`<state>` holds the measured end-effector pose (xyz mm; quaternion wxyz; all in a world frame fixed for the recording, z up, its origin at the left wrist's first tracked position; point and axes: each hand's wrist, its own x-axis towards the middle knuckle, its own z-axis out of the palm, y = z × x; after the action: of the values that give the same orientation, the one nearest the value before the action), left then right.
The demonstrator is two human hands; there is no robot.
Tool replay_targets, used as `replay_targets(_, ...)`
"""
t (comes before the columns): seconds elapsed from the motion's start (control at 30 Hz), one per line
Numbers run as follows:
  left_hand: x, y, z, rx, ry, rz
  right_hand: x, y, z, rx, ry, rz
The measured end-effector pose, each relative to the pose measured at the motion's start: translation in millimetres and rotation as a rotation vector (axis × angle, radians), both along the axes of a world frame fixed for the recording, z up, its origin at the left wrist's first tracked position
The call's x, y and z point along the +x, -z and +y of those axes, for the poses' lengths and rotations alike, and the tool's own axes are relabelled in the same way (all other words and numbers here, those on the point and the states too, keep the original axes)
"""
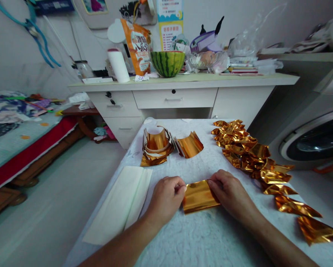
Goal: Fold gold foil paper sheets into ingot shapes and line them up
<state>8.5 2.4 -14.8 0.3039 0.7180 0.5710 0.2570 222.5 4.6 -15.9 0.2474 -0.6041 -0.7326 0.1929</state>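
Observation:
Between my two hands a rectangular sheet of gold foil paper (pixel 200 196) is stretched flat, low over the table. My left hand (pixel 169 194) pinches its left edge between thumb and fingers. At the upper right corner my right hand (pixel 228 189) grips it in the same way. Beyond the hands lie a stack of curled gold foil sheets (pixel 157 146) and a single curved gold sheet (pixel 190 145). Folded gold foil pieces (pixel 238 142) with pointed ends run in a long row down the right side. Left of my left hand rests a pale folded paper (pixel 116 205).
The table wears a whitish cloth (pixel 211 244). Behind it stands a white desk (pixel 173 97) bearing half a watermelon (pixel 167 63), an orange snack bag (pixel 138 48) and a paper roll (pixel 118 66). A washing machine (pixel 316 126) is at right, a bed (pixel 24 141) at left.

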Motion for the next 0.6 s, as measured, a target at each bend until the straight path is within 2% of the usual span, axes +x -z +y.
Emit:
replay_targets(0.13,2.9,3.1,1.8,0.078,0.003,0.129,-4.1,3.6,1.4,0.031,-0.011,-0.163)
replay_targets(0.33,5.6,4.6,1.4,0.128,0.025,0.256,-7.7,4.7,2.7,0.052,0.022,-0.281)
replay_targets(0.47,5.5,3.0,1.3,0.162,0.048,0.273,-7.6,4.7,2.8,0.044,0.037,-0.298)
replay_targets(0.6,3.5,-0.2,1.4,0.266,0.087,0.226,-7.0,6.6,4.1,0.044,0.054,-0.246)
